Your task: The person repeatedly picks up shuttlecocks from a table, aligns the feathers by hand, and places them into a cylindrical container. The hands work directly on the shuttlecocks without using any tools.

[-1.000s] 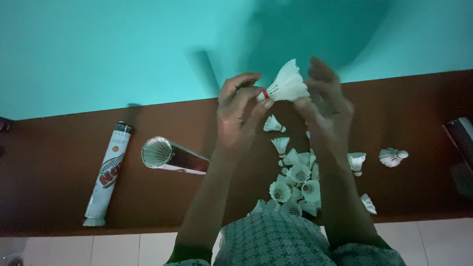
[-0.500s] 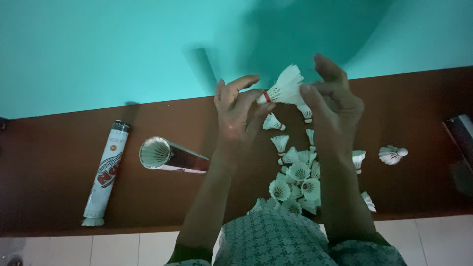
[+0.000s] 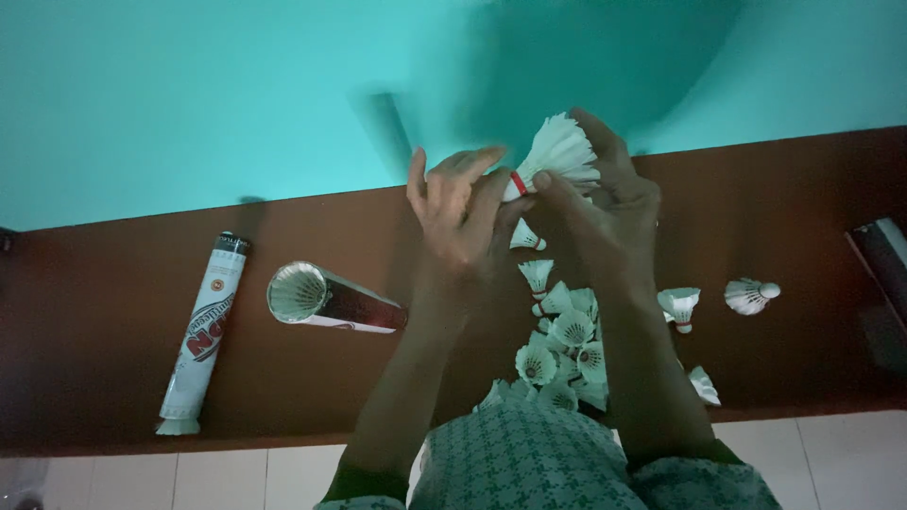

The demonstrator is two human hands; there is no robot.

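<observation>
Both hands are raised over a dark brown table (image 3: 94, 331) and hold one white feather shuttlecock (image 3: 557, 151) with a red band at its cork. My left hand (image 3: 463, 208) pinches the cork end with its fingertips. My right hand (image 3: 609, 212) cups the feather skirt, thumb near the band. Below the hands lies a pile of several white shuttlecocks (image 3: 562, 345). An open shuttlecock tube (image 3: 326, 297) lies on its side to the left, shuttlecocks visible in its mouth.
A closed white tube (image 3: 203, 335) with a dark cap lies at the far left. Two loose shuttlecocks (image 3: 751, 295) rest to the right of the pile. A dark flat object (image 3: 879, 255) sits at the right edge. A teal wall rises behind the table; pale floor tiles show below.
Both hands have kept hold of the same shuttlecock and shifted their fingers on it; its cork now sits between my left fingertips and right thumb. Nothing on the table moved.
</observation>
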